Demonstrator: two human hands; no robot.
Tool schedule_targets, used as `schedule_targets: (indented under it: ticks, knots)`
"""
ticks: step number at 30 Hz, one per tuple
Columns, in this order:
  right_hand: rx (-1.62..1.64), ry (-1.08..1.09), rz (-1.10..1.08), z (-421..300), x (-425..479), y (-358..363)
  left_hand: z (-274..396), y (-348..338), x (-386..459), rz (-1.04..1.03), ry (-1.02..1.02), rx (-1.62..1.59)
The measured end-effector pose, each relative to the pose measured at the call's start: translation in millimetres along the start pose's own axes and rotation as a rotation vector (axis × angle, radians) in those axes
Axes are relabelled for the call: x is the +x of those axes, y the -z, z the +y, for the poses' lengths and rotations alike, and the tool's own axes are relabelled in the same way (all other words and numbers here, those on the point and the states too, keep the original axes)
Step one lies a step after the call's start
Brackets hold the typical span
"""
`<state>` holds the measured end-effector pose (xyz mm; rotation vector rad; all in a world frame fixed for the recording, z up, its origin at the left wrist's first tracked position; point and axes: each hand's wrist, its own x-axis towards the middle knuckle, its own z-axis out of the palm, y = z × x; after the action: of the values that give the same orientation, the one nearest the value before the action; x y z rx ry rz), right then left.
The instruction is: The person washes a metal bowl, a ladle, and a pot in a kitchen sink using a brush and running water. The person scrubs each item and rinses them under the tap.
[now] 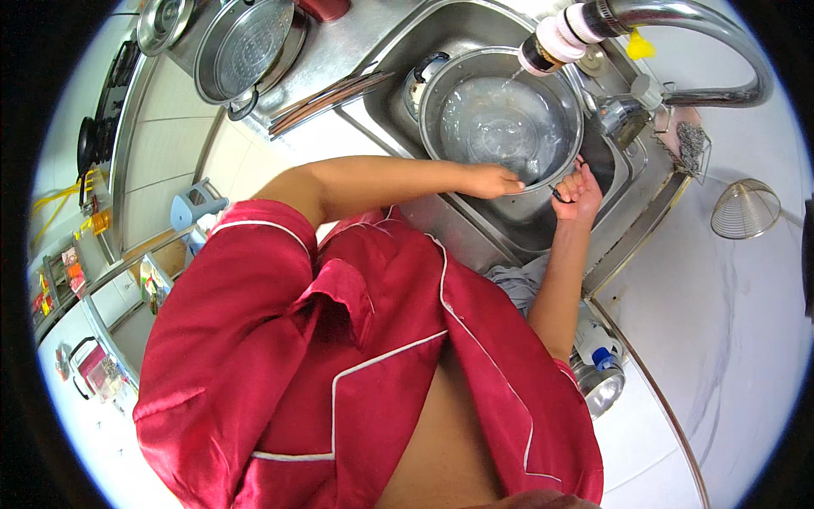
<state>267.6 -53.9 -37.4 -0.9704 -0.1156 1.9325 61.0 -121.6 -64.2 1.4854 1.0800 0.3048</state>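
A stainless steel pot (434, 137) with cloudy water (505, 124) in it sits in the steel sink (407, 48). My right hand (580, 191) grips the black loop handle (562, 195) at the pot's near right side. At the near rim are the fingertips of my left hand (496, 181); whether they grip it or only touch it, I cannot tell. Above the pot, the faucet's pink-and-black nozzle (540, 54) lets a thin stream of water fall inside. Partly hidden behind the pot's left side is another vessel (412, 95).
Left of the sink lie several chopsticks (334, 98), with a steamer pot (245, 48) farther back. To the right are a wire rack with a steel scourer (691, 146) and a mesh strainer (745, 209). A grey cloth (518, 280) hangs below the sink's front edge.
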Motion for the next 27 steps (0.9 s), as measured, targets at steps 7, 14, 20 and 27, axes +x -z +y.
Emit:
schedule_targets:
  ticks: [7, 14, 20, 27]
  knots:
    - [-0.256, 0.044, -0.026, -6, 14, -21, -61, 78, -46, -0.436, 0.148, 0.763]
    - [-0.328, 0.049, -0.038, -16, 4, -18, -81, 105, -34, -0.139, 0.126, 1.408]
    - [-0.365, 0.063, -0.024, -19, 8, -2, -77, 55, -23, -0.272, 0.257, 1.071]
    - [-0.438, 0.118, 0.053, -10, 5, 2, -26, -22, 13, 0.072, -0.090, -0.108]
